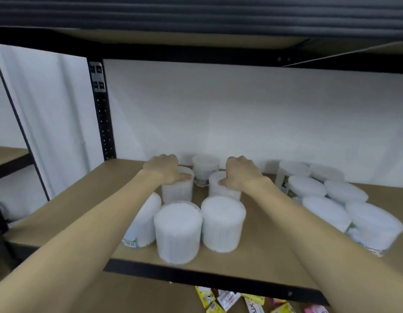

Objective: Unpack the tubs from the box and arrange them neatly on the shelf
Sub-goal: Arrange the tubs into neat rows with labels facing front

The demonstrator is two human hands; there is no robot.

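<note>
I see open board on the shelf [83, 199] at the left, from the post [103, 123] to the leaning tub [142, 222], and along the back wall. A bare strip runs between the middle tubs [200, 213] and the right cluster [338, 199]. My left hand [164, 170] and right hand [241, 175] sit on two mid-row tubs, with a narrow gap between them leading to the back tub [205, 169]. The upper shelf [196, 41] leaves tall clearance overhead.

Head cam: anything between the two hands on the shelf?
In the head view, one upright labelled tub stands at the back, in the gap between the left hand and right hand. Each hand rests on its own tub.
</note>
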